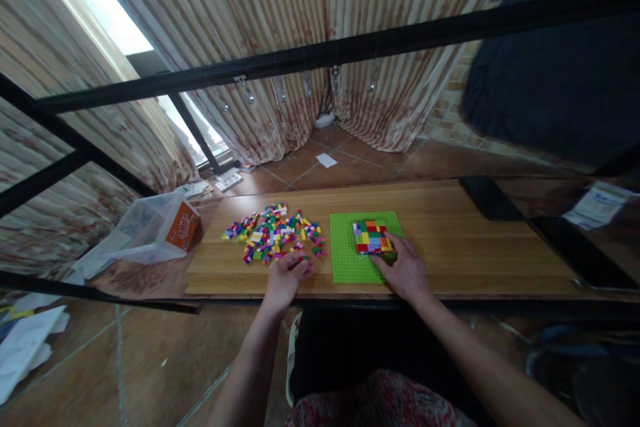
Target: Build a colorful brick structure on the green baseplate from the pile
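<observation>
Left hand [289, 270]: fingers curled well in, thumb drawn close to the index finger, at the near edge of the loose bricks [280, 233]. A speck of red and green shows at its fingertips; cannot tell whether this is a brick in the pinch or one lying behind. Right hand [407, 270]: spread part-way, thumb along the near side of the block [371, 237], fingers at its right side, so that the near right corner lies between them; it has hold of the block there, firmness of grip not readable. Block is built of small bricks, roughly square, top a patchwork of red, yellow, green, blue, orange and white; it sits on the green plate [343, 267], toward the plate's far right part. Plate lies flat on the wooden counter [450, 240], just right of the loose bricks, with bare wood between. Loose bricks are mixed in colour, spread in an uneven heap on the counter's left part. Clear box [145, 240] with an orange label [183, 225] is beside the counter's left end. Two dark slabs [490, 198] lie toward the right end, well apart from the plate.
</observation>
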`<state>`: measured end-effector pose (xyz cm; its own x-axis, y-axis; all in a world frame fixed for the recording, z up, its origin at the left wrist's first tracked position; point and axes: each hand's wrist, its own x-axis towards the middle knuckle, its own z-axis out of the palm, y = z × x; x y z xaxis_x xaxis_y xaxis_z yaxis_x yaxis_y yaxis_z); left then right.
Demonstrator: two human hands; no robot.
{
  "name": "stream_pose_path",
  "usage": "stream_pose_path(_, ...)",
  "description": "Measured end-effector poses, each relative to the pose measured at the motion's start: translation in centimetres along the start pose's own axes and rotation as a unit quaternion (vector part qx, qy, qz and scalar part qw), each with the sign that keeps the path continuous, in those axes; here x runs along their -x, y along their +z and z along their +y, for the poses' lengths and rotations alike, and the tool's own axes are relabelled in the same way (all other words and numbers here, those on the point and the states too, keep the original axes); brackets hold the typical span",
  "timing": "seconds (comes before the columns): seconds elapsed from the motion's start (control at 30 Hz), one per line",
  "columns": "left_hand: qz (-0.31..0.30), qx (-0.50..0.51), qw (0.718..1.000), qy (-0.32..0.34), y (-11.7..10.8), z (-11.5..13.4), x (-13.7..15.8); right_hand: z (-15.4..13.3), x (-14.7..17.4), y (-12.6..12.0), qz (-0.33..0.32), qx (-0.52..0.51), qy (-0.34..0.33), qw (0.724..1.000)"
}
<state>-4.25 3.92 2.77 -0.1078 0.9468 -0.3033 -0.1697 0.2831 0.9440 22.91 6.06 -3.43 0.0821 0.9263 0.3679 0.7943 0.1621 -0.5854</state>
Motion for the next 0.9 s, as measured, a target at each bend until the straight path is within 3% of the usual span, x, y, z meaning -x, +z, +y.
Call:
stream_pose_path(0.4,0.068,0.014,0.997,0.032,0.2,-0.3,-0.7,0.1,0.0,0.1,-0.001,0.001,0.002,1.000)
stream_pose_path(0.9,0.088,0.013,0.994,0.059,0.2,-0.3,-1.5,0.1,0.1,0.0,-0.005,0.002,-0.002,1.000)
